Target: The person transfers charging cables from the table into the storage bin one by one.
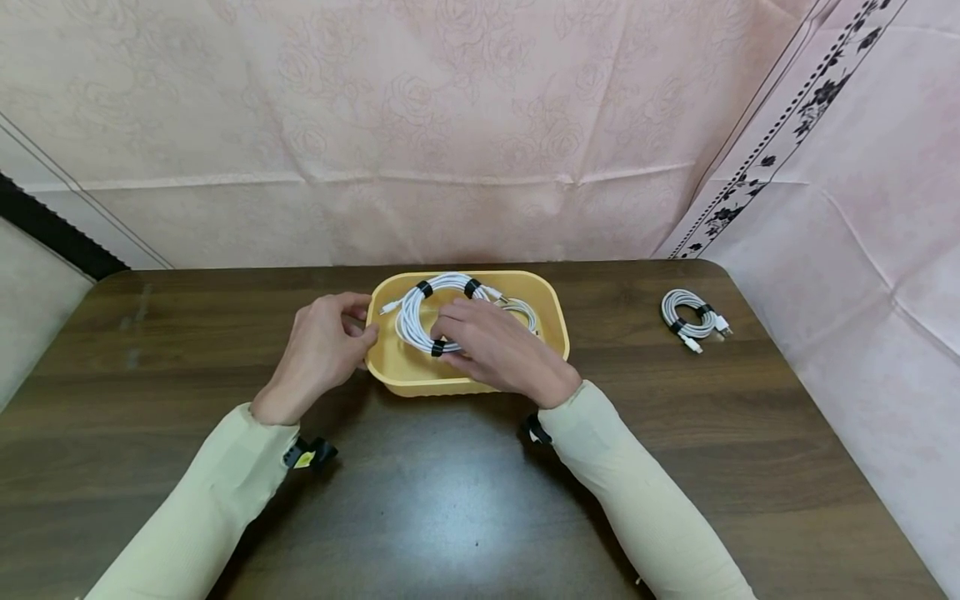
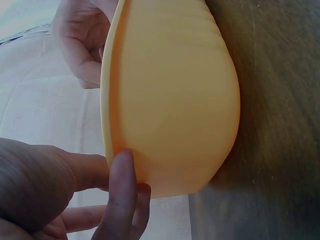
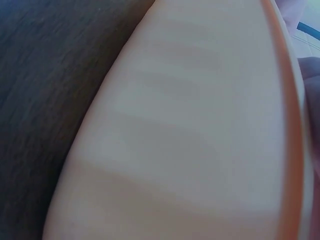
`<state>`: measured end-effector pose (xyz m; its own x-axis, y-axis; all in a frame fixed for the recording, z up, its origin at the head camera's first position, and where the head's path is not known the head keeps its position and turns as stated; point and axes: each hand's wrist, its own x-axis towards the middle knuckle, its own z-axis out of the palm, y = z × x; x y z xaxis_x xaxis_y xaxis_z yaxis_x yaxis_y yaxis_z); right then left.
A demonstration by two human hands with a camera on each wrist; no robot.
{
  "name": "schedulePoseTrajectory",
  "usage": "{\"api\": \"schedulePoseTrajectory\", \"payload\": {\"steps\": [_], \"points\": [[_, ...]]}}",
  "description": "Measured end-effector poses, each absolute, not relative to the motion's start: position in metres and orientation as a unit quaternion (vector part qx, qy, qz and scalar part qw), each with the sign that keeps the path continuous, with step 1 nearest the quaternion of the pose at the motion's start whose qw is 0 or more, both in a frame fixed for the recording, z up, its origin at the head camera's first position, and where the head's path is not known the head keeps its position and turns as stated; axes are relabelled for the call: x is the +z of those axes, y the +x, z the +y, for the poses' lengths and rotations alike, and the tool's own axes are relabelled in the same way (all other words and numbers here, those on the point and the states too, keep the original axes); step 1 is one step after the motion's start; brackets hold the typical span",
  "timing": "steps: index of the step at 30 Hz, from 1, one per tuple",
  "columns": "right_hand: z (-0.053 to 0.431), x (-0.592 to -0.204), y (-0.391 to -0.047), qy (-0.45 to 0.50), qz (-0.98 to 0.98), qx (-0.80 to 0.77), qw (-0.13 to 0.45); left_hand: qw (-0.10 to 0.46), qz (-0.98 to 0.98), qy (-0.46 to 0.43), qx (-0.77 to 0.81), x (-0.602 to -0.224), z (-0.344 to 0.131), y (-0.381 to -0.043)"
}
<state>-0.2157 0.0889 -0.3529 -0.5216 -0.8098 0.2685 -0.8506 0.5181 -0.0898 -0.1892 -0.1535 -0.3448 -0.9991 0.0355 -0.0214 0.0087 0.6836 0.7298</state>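
Observation:
A yellow plastic tray [image 1: 395,364] stands on the table, seen from outside in both wrist views. My left hand [image 1: 322,346] pinches its left rim, thumb on the outer wall in the left wrist view. Inside the tray lies a coiled white cable [image 1: 409,323] with black ties. My right hand [image 1: 498,346] reaches over the front rim and grips the right side of this coil, its fingertips partly hidden. Another white cable [image 1: 525,310] shows beside it at the tray's right, partly covered by the hand.
A further coiled white cable [image 1: 670,310] with black ties and plugs lies on the dark wooden table [image 1: 622,333] to the right. A pale patterned cloth [image 1: 450,125] hangs behind the table and along its right side.

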Motion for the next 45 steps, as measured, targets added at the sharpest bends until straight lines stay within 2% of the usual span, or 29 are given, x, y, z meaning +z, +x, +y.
{"api": "schedulePoseTrajectory", "payload": {"steps": [45], "points": [[0.078,-0.349,-0.222,0.456,-0.884,0.100,0.022,0.014,0.918,0.017,0.396,-0.344,-0.153,-0.189]]}}
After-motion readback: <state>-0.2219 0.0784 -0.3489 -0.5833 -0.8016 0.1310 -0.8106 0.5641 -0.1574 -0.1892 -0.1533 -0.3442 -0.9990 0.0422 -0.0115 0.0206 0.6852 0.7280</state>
